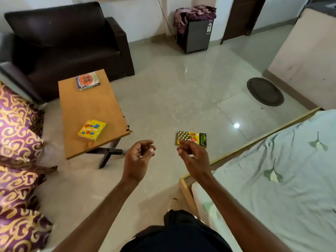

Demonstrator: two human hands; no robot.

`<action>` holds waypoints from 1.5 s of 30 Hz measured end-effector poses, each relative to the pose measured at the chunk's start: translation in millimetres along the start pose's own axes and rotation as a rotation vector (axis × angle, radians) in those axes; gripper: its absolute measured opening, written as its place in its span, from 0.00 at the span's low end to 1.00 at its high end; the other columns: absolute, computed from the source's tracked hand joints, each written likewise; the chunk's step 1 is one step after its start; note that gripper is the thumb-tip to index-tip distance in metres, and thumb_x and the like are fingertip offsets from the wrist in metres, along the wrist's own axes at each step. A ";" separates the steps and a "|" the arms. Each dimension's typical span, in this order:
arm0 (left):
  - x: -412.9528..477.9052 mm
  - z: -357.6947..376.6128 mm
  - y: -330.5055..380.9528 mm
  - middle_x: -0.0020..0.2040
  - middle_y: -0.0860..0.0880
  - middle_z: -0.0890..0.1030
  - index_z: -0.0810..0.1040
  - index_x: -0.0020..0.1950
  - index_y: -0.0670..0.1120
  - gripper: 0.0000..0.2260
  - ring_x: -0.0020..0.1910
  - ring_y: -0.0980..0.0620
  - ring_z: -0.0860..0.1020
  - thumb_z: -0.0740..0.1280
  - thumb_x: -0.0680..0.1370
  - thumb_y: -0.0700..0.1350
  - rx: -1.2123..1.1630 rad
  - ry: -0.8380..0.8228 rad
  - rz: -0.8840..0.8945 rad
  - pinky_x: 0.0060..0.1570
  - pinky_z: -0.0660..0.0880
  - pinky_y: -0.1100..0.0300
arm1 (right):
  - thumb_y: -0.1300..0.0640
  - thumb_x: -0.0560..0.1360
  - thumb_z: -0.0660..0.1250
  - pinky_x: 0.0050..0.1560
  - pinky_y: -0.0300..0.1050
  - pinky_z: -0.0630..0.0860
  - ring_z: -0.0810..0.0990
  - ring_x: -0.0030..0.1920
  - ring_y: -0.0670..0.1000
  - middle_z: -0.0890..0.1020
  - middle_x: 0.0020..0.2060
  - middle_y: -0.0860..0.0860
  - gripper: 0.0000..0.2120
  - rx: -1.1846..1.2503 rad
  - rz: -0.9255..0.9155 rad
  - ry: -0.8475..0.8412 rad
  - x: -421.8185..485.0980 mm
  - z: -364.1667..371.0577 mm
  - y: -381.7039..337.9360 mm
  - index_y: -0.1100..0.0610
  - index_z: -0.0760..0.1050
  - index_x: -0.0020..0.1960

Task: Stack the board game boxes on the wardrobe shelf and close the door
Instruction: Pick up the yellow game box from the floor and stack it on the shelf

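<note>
1. Left hand [140, 155] and right hand [192, 155] hover, fingers loosely curled, holding nothing.
2. A closed yellow chequered cardboard game box [194, 138] lies on the pale tiled floor [163, 106].
3. A yellow lettered box [92, 130] and an orange-topped box [87, 80] sit well apart on the wooden table [87, 106].

We see a dark armchair [69, 42] behind a wooden table [91, 106], patterned cushions [16, 124] at left, a small fridge [197, 35] with a cloth [194, 13] on top, a round mat [265, 91] and a pale bedsheet [291, 170] at right.

Floor box [193, 137] partly behind right grip [194, 157].
</note>
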State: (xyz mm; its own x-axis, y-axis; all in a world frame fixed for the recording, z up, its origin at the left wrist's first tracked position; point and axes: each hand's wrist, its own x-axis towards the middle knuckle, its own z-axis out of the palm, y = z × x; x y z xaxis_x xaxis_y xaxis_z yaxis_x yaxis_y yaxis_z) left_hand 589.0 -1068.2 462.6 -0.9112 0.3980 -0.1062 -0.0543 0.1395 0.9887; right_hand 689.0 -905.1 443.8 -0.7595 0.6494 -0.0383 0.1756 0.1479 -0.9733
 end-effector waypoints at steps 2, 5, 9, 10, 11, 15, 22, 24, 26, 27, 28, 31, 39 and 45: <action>42.4 3.2 4.7 0.46 0.48 0.85 0.81 0.51 0.53 0.13 0.43 0.53 0.81 0.66 0.77 0.34 0.010 -0.021 -0.008 0.42 0.76 0.65 | 0.61 0.74 0.70 0.45 0.37 0.78 0.83 0.42 0.43 0.84 0.40 0.45 0.11 -0.007 0.010 0.007 42.3 5.7 -3.2 0.48 0.80 0.53; 116.7 12.5 8.1 0.47 0.47 0.85 0.81 0.52 0.53 0.13 0.45 0.53 0.81 0.67 0.77 0.35 0.012 -0.048 -0.025 0.41 0.76 0.64 | 0.62 0.74 0.70 0.47 0.38 0.78 0.83 0.43 0.44 0.85 0.41 0.46 0.12 -0.002 0.033 0.023 113.1 14.1 -2.5 0.47 0.80 0.53; 209.1 32.1 5.4 0.46 0.46 0.85 0.81 0.51 0.51 0.13 0.44 0.51 0.81 0.67 0.77 0.34 0.055 -0.128 -0.050 0.44 0.76 0.61 | 0.62 0.74 0.70 0.48 0.38 0.78 0.83 0.45 0.46 0.85 0.43 0.49 0.12 0.021 0.100 0.082 192.1 25.2 9.5 0.49 0.81 0.54; 230.2 37.5 5.0 0.46 0.46 0.85 0.81 0.51 0.51 0.12 0.44 0.51 0.81 0.67 0.77 0.34 0.063 -0.154 -0.054 0.45 0.77 0.60 | 0.63 0.74 0.70 0.47 0.37 0.78 0.83 0.45 0.46 0.85 0.43 0.49 0.12 0.020 0.113 0.099 207.6 27.2 11.9 0.50 0.81 0.54; 268.5 48.9 4.1 0.46 0.46 0.85 0.81 0.52 0.50 0.12 0.44 0.51 0.82 0.67 0.77 0.34 0.086 -0.206 -0.060 0.47 0.77 0.59 | 0.63 0.74 0.70 0.46 0.34 0.77 0.83 0.43 0.44 0.85 0.42 0.48 0.12 0.027 0.137 0.154 235.5 29.6 18.9 0.52 0.81 0.55; 393.9 95.0 12.5 0.45 0.46 0.85 0.81 0.51 0.49 0.09 0.42 0.51 0.81 0.68 0.73 0.39 0.181 -0.439 -0.063 0.50 0.79 0.53 | 0.64 0.73 0.70 0.42 0.27 0.73 0.80 0.41 0.38 0.84 0.41 0.47 0.12 0.036 0.224 0.345 317.1 34.1 31.7 0.54 0.81 0.55; 531.7 191.7 10.1 0.44 0.50 0.86 0.81 0.48 0.54 0.08 0.43 0.52 0.82 0.68 0.72 0.43 0.448 -0.928 -0.015 0.54 0.78 0.48 | 0.63 0.73 0.70 0.41 0.26 0.72 0.81 0.42 0.37 0.85 0.44 0.48 0.12 0.108 0.420 0.767 387.3 22.4 58.9 0.54 0.81 0.56; 551.1 220.0 0.0 0.45 0.50 0.85 0.81 0.49 0.54 0.09 0.45 0.51 0.82 0.69 0.74 0.40 0.506 -1.004 -0.023 0.55 0.78 0.48 | 0.62 0.74 0.69 0.41 0.29 0.74 0.82 0.43 0.40 0.85 0.46 0.47 0.12 0.117 0.473 0.851 398.8 14.8 73.5 0.53 0.81 0.56; 568.3 253.4 -21.8 0.47 0.50 0.85 0.81 0.49 0.53 0.10 0.48 0.51 0.83 0.69 0.76 0.38 0.593 -1.094 -0.032 0.56 0.79 0.48 | 0.61 0.74 0.69 0.44 0.35 0.78 0.82 0.44 0.43 0.84 0.48 0.47 0.13 0.160 0.547 0.932 409.1 7.7 95.8 0.54 0.80 0.58; 573.4 268.6 -31.8 0.47 0.50 0.85 0.81 0.50 0.53 0.10 0.49 0.51 0.83 0.68 0.76 0.37 0.642 -1.135 -0.030 0.55 0.80 0.49 | 0.61 0.75 0.69 0.44 0.35 0.78 0.82 0.45 0.43 0.84 0.49 0.46 0.13 0.175 0.577 0.957 413.0 5.0 106.6 0.54 0.79 0.59; 578.7 287.7 -47.9 0.47 0.51 0.84 0.80 0.51 0.52 0.10 0.49 0.52 0.83 0.68 0.77 0.38 0.695 -1.184 -0.027 0.53 0.80 0.51 | 0.61 0.75 0.69 0.44 0.33 0.77 0.81 0.45 0.42 0.83 0.49 0.46 0.13 0.195 0.616 0.981 418.8 0.9 123.9 0.54 0.79 0.59; 592.7 334.2 -102.3 0.48 0.54 0.83 0.80 0.53 0.52 0.09 0.47 0.57 0.81 0.67 0.77 0.39 0.855 -1.282 -0.004 0.45 0.78 0.62 | 0.61 0.76 0.68 0.40 0.26 0.75 0.80 0.45 0.40 0.82 0.49 0.45 0.14 0.257 0.710 1.009 438.2 -2.4 181.7 0.54 0.78 0.61; 635.2 435.9 -322.8 0.51 0.52 0.83 0.79 0.58 0.51 0.14 0.46 0.54 0.81 0.69 0.73 0.47 1.150 -1.506 -0.020 0.49 0.81 0.52 | 0.61 0.74 0.68 0.45 0.30 0.74 0.80 0.47 0.45 0.82 0.55 0.48 0.15 0.296 0.942 1.012 505.3 42.2 421.3 0.52 0.78 0.60; 691.0 473.8 -522.4 0.59 0.49 0.81 0.76 0.61 0.50 0.20 0.55 0.48 0.80 0.68 0.69 0.49 1.437 -1.644 0.011 0.55 0.78 0.48 | 0.63 0.73 0.68 0.62 0.47 0.73 0.76 0.60 0.55 0.79 0.57 0.55 0.18 0.258 1.136 0.942 539.6 112.9 629.0 0.54 0.78 0.62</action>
State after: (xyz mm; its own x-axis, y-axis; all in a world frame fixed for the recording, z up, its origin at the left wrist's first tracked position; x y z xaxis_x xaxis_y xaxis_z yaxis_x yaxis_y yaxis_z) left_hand 181.2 -436.4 -177.3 0.1984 0.4977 -0.8444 0.9149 0.2150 0.3417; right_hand 319.0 -545.8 -214.7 0.3916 0.5687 -0.7233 0.1902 -0.8192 -0.5411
